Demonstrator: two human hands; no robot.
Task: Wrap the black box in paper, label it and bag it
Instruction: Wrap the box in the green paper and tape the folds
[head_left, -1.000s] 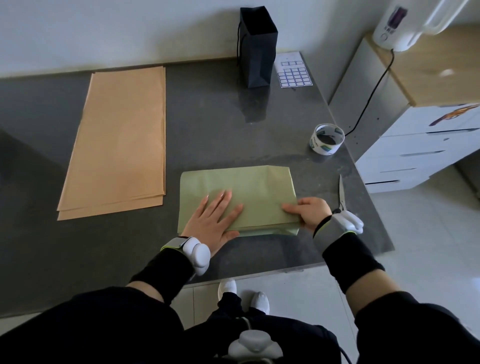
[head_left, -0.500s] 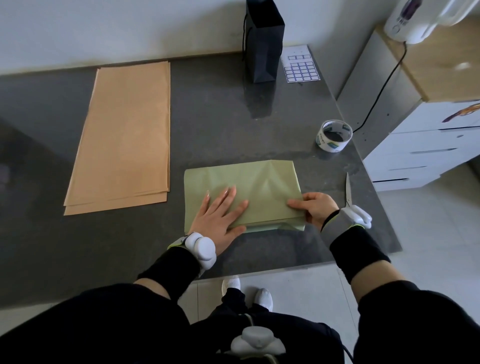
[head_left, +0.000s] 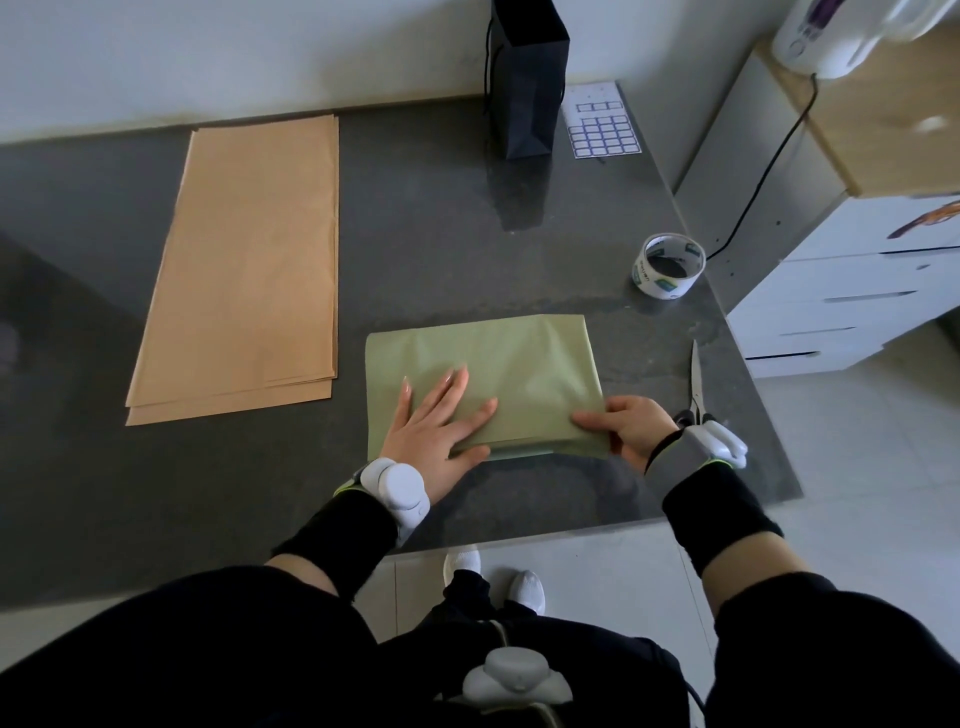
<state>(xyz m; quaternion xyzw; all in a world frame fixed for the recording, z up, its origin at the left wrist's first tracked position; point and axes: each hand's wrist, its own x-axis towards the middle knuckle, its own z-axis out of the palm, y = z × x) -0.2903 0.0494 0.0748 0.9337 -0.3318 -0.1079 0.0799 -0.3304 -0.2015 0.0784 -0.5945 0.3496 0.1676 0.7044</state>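
Green wrapping paper (head_left: 519, 364) lies folded over a flat shape near the table's front edge; the black box itself is hidden under it. My left hand (head_left: 439, 423) presses flat on the paper's near left part, fingers spread. My right hand (head_left: 631, 426) pinches the paper's near right corner. A black paper bag (head_left: 527, 83) stands upright at the back of the table. A sheet of labels (head_left: 602, 124) lies just right of the bag. A roll of tape (head_left: 667, 265) sits at the right. Scissors (head_left: 696, 379) lie beside my right wrist.
A stack of brown paper sheets (head_left: 244, 265) lies on the left of the dark grey table (head_left: 441, 234). A white drawer unit (head_left: 841, 291) and a wooden-topped cabinet with a white appliance (head_left: 841, 31) and its cord stand to the right. My feet show below the table's edge.
Both hands stay on the green paper in much the same places. The view has shifted slightly, so the table's objects sit a little higher and further right in the frame.
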